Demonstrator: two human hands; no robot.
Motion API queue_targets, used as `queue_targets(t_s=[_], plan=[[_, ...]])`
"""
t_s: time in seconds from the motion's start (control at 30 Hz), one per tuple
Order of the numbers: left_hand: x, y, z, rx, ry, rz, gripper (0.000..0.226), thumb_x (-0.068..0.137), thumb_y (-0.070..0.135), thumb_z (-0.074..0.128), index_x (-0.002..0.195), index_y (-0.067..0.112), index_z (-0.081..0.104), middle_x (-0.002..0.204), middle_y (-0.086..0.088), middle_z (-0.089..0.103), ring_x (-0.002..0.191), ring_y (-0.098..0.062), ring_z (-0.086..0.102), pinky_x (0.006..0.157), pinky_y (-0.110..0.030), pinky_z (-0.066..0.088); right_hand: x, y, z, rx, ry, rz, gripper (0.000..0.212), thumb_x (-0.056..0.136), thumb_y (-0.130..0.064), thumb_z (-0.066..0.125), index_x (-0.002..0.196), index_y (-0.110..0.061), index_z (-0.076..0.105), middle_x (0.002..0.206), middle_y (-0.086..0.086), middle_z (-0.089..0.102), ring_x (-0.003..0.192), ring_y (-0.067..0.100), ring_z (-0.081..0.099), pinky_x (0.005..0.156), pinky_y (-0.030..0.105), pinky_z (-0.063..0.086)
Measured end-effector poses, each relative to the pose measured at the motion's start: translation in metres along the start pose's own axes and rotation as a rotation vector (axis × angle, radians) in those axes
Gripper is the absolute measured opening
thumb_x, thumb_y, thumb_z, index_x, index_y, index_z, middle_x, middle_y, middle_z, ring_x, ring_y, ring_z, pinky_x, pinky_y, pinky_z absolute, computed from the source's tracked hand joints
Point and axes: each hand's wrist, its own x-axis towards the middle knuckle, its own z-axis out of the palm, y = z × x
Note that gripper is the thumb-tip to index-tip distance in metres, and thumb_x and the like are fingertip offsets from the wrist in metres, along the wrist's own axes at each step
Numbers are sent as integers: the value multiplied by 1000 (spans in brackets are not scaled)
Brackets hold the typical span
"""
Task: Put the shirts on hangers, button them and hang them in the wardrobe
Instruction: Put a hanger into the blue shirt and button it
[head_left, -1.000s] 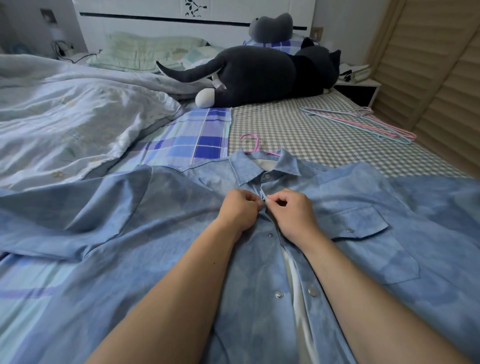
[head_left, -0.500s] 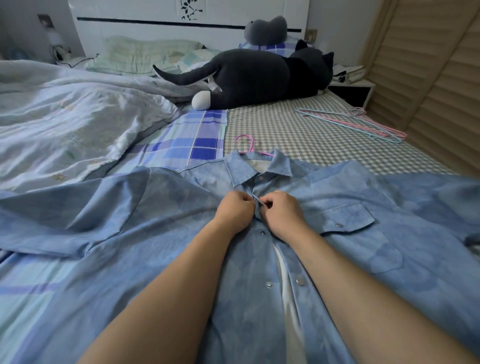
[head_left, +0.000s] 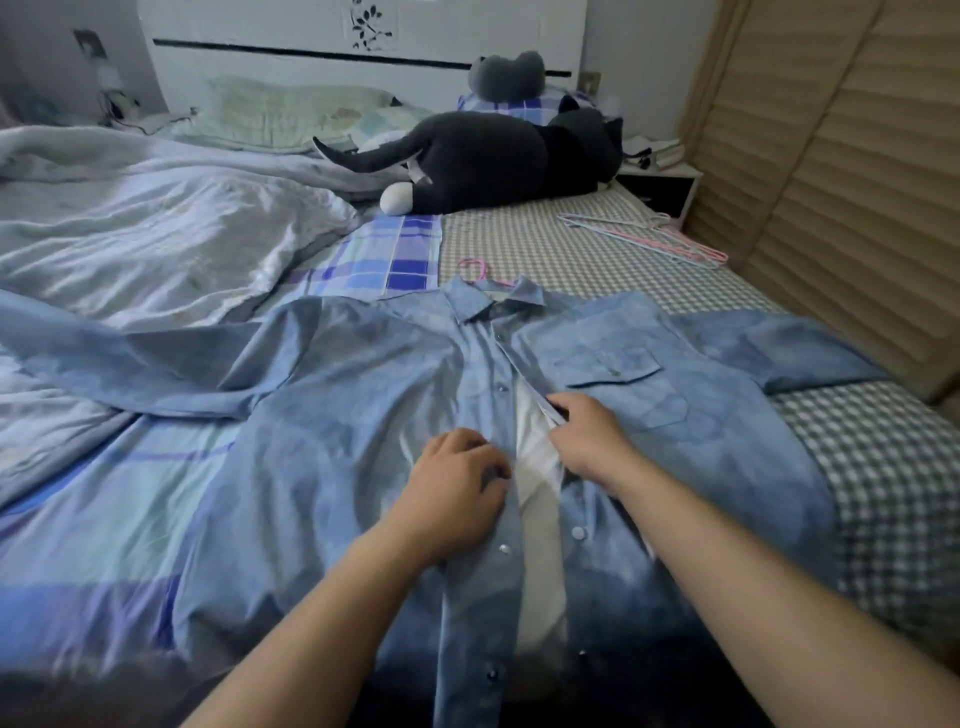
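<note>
Blue shirt (head_left: 363, 415) lies face up on the bed (head_left: 571, 249), collar toward the headboard, sleeves spread to either side; the pink hook of a hanger (head_left: 475, 266) pokes out above the collar, so the shirt appears to be on its hanger. Placket looks closed just under the collar and gapes below that, white lining visible in the gap. Left hand (head_left: 452, 499) rests on the left front panel beside the gap, fingers curled loosely against the cloth; cannot tell whether it pinches the edge or only presses. Right hand (head_left: 587, 434) has thumb and fingers closed on the edge of the right placket, at the top of the gap. Step in hand, as judged: fastening the next button down. To do it well: draw the two edges together until button (head_left: 502, 387) and matching hole line up, keep the cloth flat against the bed so panels do not skew, work downward one button at a time, skip none. Spare hangers (head_left: 644, 236) lie near the far right edge of the bed, close to the slatted doors (head_left: 831, 182).
</note>
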Motion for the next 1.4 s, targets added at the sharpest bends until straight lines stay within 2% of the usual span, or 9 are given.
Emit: queue_targets(t_s=[0.23, 0.33, 0.57, 0.7, 0.87, 1.03, 1.17, 1.3, 1.4], plan=[[22, 17, -8, 37, 7, -215, 15, 94, 35, 54, 91, 25, 65, 111, 3, 63, 115, -27, 49, 92, -37, 41, 26, 2, 19, -98, 106, -76, 39, 96, -26, 57, 134, -21, 62, 131, 7, 61, 120, 30, 58, 94, 36, 45], [61, 21, -16, -164, 30, -415, 8, 91, 25, 50, 96, 24, 56, 110, -3, 66, 108, -29, 58, 97, -44, 48, 38, 3, 30, -114, 186, -90, 37, 98, -35, 54, 133, -28, 62, 132, 2, 63, 120, 28, 59, 91, 36, 47], [112, 20, 1, -18, 190, -460, 33, 97, 41, 46, 110, 11, 51, 120, -11, 55, 110, -40, 59, 92, -43, 45, 58, 8, 32, 16, 313, -50, 32, 97, -32, 56, 79, -6, 58, 79, 8, 59, 77, 32, 55, 61, 39, 39], [126, 17, 1, 175, 160, -449, 42, 98, 47, 47, 117, 11, 54, 125, -10, 56, 115, -39, 60, 89, -42, 44, 62, 6, 19, 220, 282, -54, 34, 91, -24, 61, 72, 1, 48, 64, 19, 46, 56, 21, 35, 52, 37, 27], [131, 11, 1, 196, 138, -413, 35, 100, 45, 49, 104, 13, 60, 117, -10, 63, 109, -35, 62, 76, -35, 36, 57, -8, 13, 305, 254, -39, 18, 89, -17, 62, 73, -8, 65, 61, 6, 58, 60, 23, 50, 56, 34, 41], [129, 9, -7, -1, 300, -340, 18, 97, 26, 51, 83, 14, 50, 96, -8, 57, 93, -34, 56, 68, -36, 35, 57, -15, 11, 338, 235, 13, 14, 90, -17, 64, 81, -18, 75, 72, -5, 70, 73, 17, 65, 66, 32, 52], [128, 5, -22, -117, 392, -307, 17, 96, 21, 55, 90, 6, 50, 81, -9, 58, 82, -35, 51, 64, -39, 29, 59, -10, 13, 358, 229, 95, 15, 90, -20, 62, 83, -22, 75, 75, -6, 71, 77, 20, 66, 66, 32, 52], [129, 0, -23, -334, 272, -418, 20, 89, 25, 75, 96, 14, 60, 89, -5, 67, 81, -23, 62, 62, -30, 40, 56, -15, 15, 346, 250, 91, 19, 93, -27, 64, 76, -22, 71, 74, -6, 69, 78, 19, 65, 65, 31, 48], [129, -8, -23, -334, 164, -423, 24, 84, 17, 76, 70, 4, 62, 62, -7, 54, 61, -26, 46, 54, -30, 36, 56, -24, 14, 324, 274, 21, 17, 92, -25, 66, 79, -20, 74, 75, -5, 70, 77, 17, 63, 65, 30, 46]])
